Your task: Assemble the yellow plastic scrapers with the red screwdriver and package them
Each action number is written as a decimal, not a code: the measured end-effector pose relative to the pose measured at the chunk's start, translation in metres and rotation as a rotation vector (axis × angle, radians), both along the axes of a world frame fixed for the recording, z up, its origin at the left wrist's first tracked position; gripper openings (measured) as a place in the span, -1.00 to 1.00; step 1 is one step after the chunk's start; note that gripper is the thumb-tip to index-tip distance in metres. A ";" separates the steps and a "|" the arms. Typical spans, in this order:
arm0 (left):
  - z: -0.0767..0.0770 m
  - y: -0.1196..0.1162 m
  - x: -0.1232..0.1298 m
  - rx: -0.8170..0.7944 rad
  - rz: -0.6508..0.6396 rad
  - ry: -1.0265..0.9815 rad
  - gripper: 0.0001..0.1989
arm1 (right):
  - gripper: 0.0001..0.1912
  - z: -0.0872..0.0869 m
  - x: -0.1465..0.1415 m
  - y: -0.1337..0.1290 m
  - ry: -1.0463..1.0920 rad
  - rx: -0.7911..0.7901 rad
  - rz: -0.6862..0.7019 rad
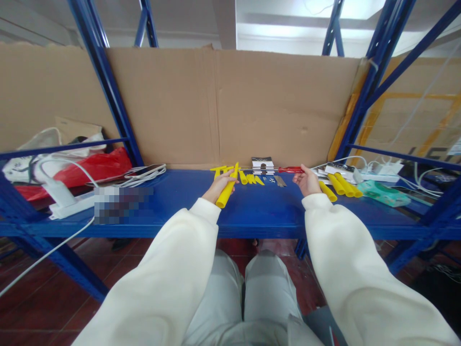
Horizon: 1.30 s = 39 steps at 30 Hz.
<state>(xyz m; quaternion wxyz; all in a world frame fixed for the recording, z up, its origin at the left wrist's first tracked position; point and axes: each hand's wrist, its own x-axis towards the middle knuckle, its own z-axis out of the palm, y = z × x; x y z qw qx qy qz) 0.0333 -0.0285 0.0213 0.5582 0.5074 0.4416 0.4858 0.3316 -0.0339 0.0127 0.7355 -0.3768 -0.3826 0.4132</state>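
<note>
A long, tapering yellow tube (224, 196) is sitting above the front part of the blue metal shelf (268, 209), slanting with its wide open end toward the person. The left hand (221, 185) is closing around its middle, fingers wrapped over it. The right hand (306, 181) is pinching the end of a screwdriver with a translucent red handle (289, 169), its shaft pointing left; the rest of that hand is curling loosely.

Between the hands, short yellow pieces (254, 179), tiny metal bits (272, 179) and a flat grey-brown strip (280, 181) are lying on the shelf, with black-and-white boxes (262, 165) standing behind. More yellow tubes (345, 185) are resting beside the right hand, next to a crumpled green plastic bag (384, 192) and white cables. Farther left, a white lamp-like device (59, 192) and a red bag (95, 166) are crowding the shelf.

A brown cardboard panel (259, 105) is closing off the back. At right, large dark letters are showing on cardboard, apparently starting "LE", the remainder running off the edge. The boxes' print is staying unreadable. Fingers are hiding the tube's middle, the screwdriver's tip is hard to make out, and pixelation is covering something at left.
</note>
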 end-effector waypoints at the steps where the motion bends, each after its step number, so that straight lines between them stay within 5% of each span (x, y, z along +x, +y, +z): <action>1: 0.000 0.000 0.000 0.003 0.014 -0.004 -0.32 | -0.63 0.000 0.001 0.001 0.001 -0.004 -0.013; 11: -0.008 0.013 0.001 0.057 0.117 -0.080 -0.34 | -0.73 -0.001 0.000 0.001 -0.026 -0.273 -0.102; 25: -0.019 0.011 0.002 0.188 0.047 0.288 -0.40 | -0.80 0.005 -0.009 -0.014 -0.284 -0.553 0.068; 29: -0.019 0.010 0.002 0.209 0.051 0.332 -0.40 | -0.87 0.002 -0.013 -0.014 -0.459 -0.661 -0.016; 34: -0.021 0.012 0.002 0.202 0.032 0.378 -0.37 | -0.73 -0.003 -0.014 -0.010 -0.823 -0.740 -0.180; 39: -0.022 0.011 0.003 0.162 0.057 0.364 -0.19 | -0.72 -0.004 -0.011 -0.012 -0.973 -0.763 -0.236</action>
